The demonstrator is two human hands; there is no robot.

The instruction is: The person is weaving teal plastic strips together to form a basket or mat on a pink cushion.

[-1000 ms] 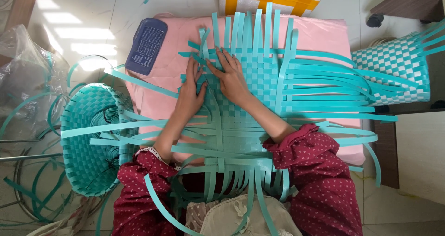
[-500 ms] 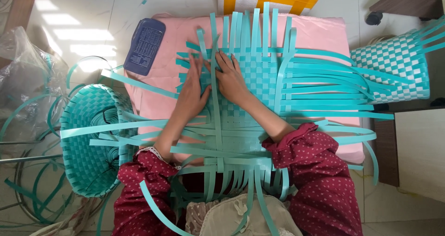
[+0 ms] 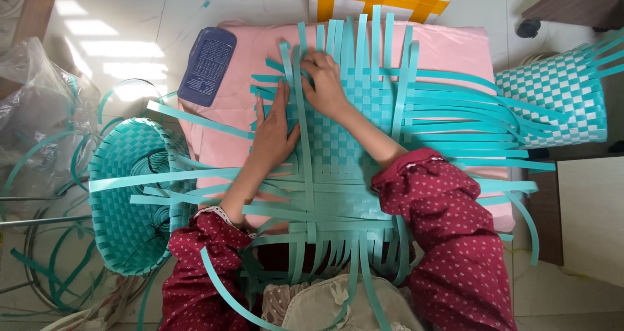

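Teal plastic-strip mat [image 3: 344, 142] flat on pink cushion [image 3: 448, 48]. Left hand [image 3: 273, 132] pressed open beside upright strip [image 3: 302, 123], now shifted right; right hand [image 3: 323, 84] pinching strip's far end. Weave tightening. Finished teal basket [image 3: 123, 194] at left.

Both hands [image 3: 299, 106] slightly farther up the woven teal mat [image 3: 344, 142], right one leading.

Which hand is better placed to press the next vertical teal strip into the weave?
Probably the right hand: its fingers already sit at the top of the loose vertical strip, at the woven mat's open edge. The left hand lies flat beside it, lower down, holding the weave.
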